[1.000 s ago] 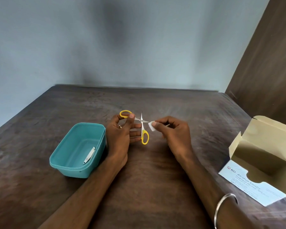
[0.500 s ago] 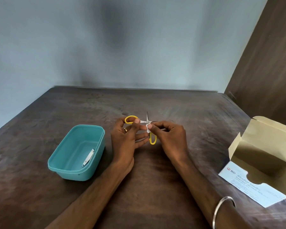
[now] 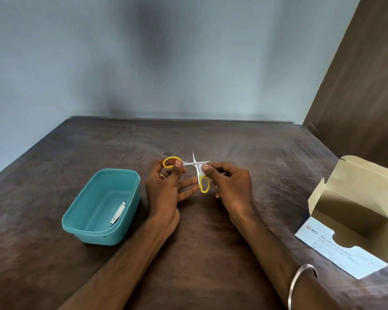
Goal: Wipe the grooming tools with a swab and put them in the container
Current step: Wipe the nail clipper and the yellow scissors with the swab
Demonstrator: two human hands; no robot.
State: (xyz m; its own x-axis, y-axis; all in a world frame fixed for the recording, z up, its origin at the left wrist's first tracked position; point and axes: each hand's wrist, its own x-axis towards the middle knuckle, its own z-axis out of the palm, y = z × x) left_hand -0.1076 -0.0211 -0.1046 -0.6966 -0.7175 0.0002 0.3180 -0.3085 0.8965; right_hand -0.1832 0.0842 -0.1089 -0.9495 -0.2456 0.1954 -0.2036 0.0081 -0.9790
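One metal nail clipper [image 3: 118, 213] in teal plastic tub [image 3: 85, 229]; open cardboard box [image 3: 354, 204] right. Left hand [image 3: 166, 191] grips yellow-handled scissors [image 3: 196, 168], blades spread; right hand [image 3: 230, 186] pinches white swab [image 3: 202, 172] against them.

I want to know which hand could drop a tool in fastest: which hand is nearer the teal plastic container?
Left. The left hand is just right of the teal plastic container, holding the yellow-handled scissors; the right hand lies farther right, beyond the scissors.
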